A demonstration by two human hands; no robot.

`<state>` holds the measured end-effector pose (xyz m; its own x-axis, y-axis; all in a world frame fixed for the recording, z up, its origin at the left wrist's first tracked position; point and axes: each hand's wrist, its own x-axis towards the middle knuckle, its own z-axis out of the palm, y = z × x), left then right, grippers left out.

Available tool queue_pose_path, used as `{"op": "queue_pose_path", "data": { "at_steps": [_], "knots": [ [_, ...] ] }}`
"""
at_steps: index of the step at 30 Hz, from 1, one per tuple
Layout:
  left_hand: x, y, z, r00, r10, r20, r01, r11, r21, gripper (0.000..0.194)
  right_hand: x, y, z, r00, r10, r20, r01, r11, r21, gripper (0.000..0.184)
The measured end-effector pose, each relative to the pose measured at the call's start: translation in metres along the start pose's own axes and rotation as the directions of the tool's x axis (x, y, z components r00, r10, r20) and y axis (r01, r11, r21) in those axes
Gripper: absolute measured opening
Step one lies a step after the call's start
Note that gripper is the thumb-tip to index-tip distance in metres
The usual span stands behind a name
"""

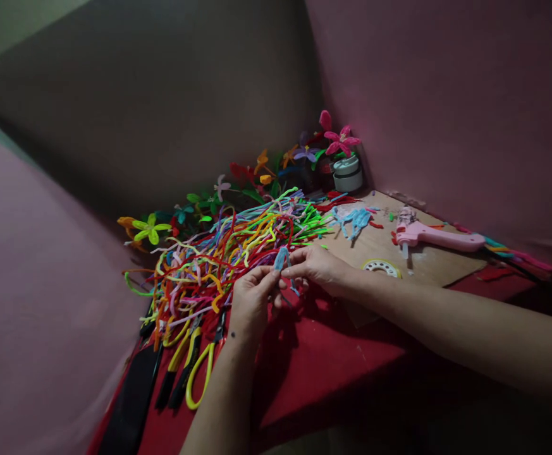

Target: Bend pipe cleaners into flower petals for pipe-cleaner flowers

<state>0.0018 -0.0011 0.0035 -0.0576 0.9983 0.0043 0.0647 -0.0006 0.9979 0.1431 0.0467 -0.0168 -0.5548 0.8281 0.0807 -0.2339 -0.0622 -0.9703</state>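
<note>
Between my two hands is a light blue pipe cleaner (281,258), bent into a narrow petal-like loop. My left hand (257,292) pinches its lower left side between thumb and fingers. The fingertips of my right hand (314,266) close on its right side, and a blue end hangs down below them. Just behind and left of my hands lies a big tangled heap of colourful pipe cleaners (219,253). More blue shaped pieces (355,220) rest on a brown board (427,272) beyond my right hand.
A pink glue gun (441,236) and a roll of tape (380,268) lie on the board. Yellow-handled scissors (200,379) and pliers (176,370) sit at the front left of the red table (323,379). Pipe-cleaner flowers (342,140) and a white container (348,174) stand along the wall.
</note>
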Motion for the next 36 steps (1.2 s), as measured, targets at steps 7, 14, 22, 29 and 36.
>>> {"op": "queue_pose_path", "data": {
  "at_steps": [7,14,22,29,36],
  "knots": [
    [-0.001,0.003,-0.001,0.998,0.032,-0.061,-0.03,0.999,0.039,0.02,-0.002,-0.003,0.003,0.999,0.054,0.007,-0.053,0.998,-0.042,0.013],
    [-0.002,0.003,0.003,0.988,0.085,-0.126,-0.07,0.991,0.118,0.018,-0.001,-0.006,0.004,0.998,-0.024,-0.066,0.042,0.96,0.278,0.014],
    [-0.006,0.002,0.009,0.992,0.089,-0.088,-0.08,0.992,0.101,0.021,-0.005,-0.008,0.01,0.961,-0.214,-0.176,0.207,0.977,-0.059,0.009],
    [-0.006,0.004,0.011,0.992,0.097,-0.086,-0.087,0.99,0.11,0.015,-0.007,-0.002,0.01,0.908,-0.382,-0.173,0.286,0.866,-0.411,0.008],
    [-0.008,0.005,0.014,0.991,0.097,-0.095,-0.086,0.989,0.116,0.013,-0.009,-0.003,0.011,0.896,-0.405,-0.184,0.301,0.857,-0.419,0.01]
  ]
}}
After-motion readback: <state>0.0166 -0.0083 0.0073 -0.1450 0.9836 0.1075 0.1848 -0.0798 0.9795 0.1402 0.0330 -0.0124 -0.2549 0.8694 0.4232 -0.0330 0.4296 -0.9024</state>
